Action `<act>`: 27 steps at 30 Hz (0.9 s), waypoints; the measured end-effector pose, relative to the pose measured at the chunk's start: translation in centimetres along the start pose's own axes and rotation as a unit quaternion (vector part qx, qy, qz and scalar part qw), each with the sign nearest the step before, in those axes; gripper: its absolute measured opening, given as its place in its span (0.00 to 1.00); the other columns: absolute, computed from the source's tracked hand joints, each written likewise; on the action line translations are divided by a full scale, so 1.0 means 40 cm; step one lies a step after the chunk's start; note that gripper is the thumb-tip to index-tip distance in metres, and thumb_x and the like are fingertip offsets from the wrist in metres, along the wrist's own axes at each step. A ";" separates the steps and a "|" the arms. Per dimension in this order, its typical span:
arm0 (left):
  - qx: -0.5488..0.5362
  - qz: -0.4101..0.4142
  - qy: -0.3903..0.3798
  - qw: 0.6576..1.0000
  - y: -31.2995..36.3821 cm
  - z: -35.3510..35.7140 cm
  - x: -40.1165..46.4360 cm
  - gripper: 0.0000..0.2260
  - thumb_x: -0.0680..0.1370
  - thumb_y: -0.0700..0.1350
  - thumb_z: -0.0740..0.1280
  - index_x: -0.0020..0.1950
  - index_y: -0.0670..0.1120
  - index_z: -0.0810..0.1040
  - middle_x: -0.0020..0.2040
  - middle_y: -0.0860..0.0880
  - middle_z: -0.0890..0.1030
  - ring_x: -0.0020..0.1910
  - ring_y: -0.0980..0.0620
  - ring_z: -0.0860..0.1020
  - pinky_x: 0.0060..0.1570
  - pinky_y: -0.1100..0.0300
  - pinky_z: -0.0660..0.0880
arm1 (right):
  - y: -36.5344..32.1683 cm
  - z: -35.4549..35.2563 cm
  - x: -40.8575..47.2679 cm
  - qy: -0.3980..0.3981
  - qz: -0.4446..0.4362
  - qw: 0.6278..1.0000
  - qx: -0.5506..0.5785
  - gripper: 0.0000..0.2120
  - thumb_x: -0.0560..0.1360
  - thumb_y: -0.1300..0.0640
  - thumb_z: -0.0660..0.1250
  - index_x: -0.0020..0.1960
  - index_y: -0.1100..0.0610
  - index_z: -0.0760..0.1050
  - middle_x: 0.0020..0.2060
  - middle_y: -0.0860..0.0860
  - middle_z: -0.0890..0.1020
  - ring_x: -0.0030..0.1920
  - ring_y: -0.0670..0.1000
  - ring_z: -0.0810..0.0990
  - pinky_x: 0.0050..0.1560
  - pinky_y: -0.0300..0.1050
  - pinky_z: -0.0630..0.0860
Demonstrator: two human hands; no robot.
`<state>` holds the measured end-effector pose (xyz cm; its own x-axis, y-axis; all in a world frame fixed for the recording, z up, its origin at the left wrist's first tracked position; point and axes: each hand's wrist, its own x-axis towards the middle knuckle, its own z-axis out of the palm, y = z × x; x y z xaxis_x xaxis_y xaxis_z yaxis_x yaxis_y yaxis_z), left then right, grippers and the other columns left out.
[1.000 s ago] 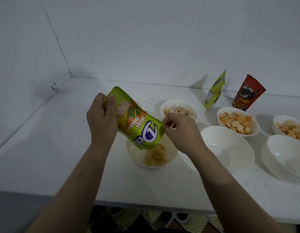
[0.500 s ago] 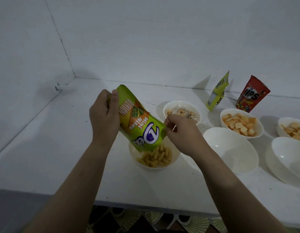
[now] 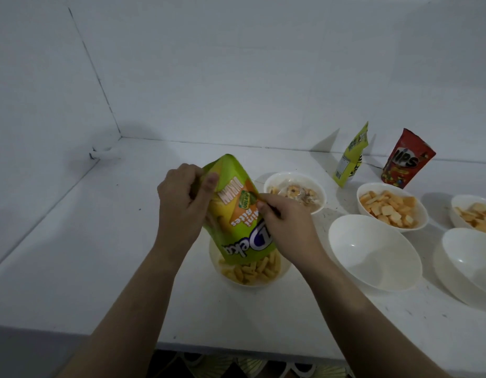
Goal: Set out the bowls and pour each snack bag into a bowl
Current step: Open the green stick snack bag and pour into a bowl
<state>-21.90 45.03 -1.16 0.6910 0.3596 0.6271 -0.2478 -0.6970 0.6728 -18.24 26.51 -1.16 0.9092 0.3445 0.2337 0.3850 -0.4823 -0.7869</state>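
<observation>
I hold a green snack bag (image 3: 236, 211) upside down over a white bowl (image 3: 284, 271) near the table's front. My left hand (image 3: 182, 203) grips the bag's upper end, thumb on its face. My right hand (image 3: 285, 227) pinches the bag's right edge. Yellow stick snacks (image 3: 252, 271) lie in the bowl under the bag's mouth. To the right stand an empty bowl (image 3: 372, 255) and a second empty bowl (image 3: 471, 263).
Behind are a bowl of ring snacks (image 3: 293, 190), a bowl of orange squares (image 3: 390, 207) and another filled bowl (image 3: 476, 214) at the right edge. A yellow bag (image 3: 351, 159) and a red bag (image 3: 405, 162) stand near the back wall. The white table (image 3: 100, 255) meets walls at left and back.
The bag has tipped from slanted to nearly upright, mouth down. More yellow sticks have fallen into the bowl. My right hand has slid up the bag's right edge.
</observation>
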 end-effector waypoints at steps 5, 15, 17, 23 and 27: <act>-0.129 -0.127 -0.075 0.981 -0.007 0.015 -0.016 0.29 0.69 0.74 0.61 0.66 0.63 0.64 0.66 0.55 0.71 0.67 0.54 0.69 0.62 0.63 0.70 | 0.023 -0.028 -0.018 0.039 0.044 0.990 0.126 0.13 0.82 0.59 0.61 0.47 0.48 0.81 0.38 0.44 0.84 0.42 0.39 0.81 0.40 0.32 0.75; -0.341 -0.255 -0.143 0.893 0.047 0.055 -0.024 0.27 0.70 0.67 0.66 0.64 0.55 0.75 0.60 0.50 0.82 0.60 0.48 0.81 0.61 0.41 0.75 | 0.025 -0.042 -0.051 0.080 0.096 0.965 0.228 0.20 0.82 0.49 0.60 0.73 0.41 0.67 0.68 0.38 0.73 0.64 0.38 0.73 0.55 0.30 0.74; -0.335 -0.252 -0.139 0.897 0.051 0.056 -0.019 0.28 0.68 0.66 0.66 0.64 0.54 0.75 0.59 0.52 0.83 0.58 0.51 0.81 0.60 0.45 0.77 | 0.016 -0.055 -0.059 0.019 0.105 0.960 0.257 0.18 0.82 0.46 0.58 0.70 0.38 0.69 0.64 0.32 0.73 0.60 0.27 0.71 0.50 0.23 0.70; -0.319 -0.248 -0.131 0.905 0.056 0.054 -0.010 0.33 0.65 0.71 0.68 0.63 0.54 0.75 0.56 0.54 0.84 0.55 0.54 0.82 0.54 0.53 0.79 | 0.008 -0.064 -0.069 -0.023 0.099 0.954 0.282 0.23 0.78 0.36 0.55 0.71 0.36 0.68 0.71 0.36 0.70 0.71 0.38 0.67 0.71 0.42 0.65; -0.316 -0.253 -0.132 0.905 0.056 0.048 -0.006 0.25 0.69 0.67 0.66 0.61 0.54 0.76 0.55 0.54 0.84 0.54 0.54 0.83 0.52 0.55 0.80 | 0.003 -0.070 -0.061 -0.011 0.101 0.956 0.274 0.17 0.79 0.36 0.57 0.66 0.35 0.74 0.66 0.36 0.76 0.67 0.39 0.73 0.71 0.50 0.70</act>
<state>-21.29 42.20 -0.56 0.9421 0.3145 0.1162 -0.1355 0.0401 0.9900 -19.98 23.37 -0.22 0.9506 0.3081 0.0375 0.0552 -0.0488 -0.9973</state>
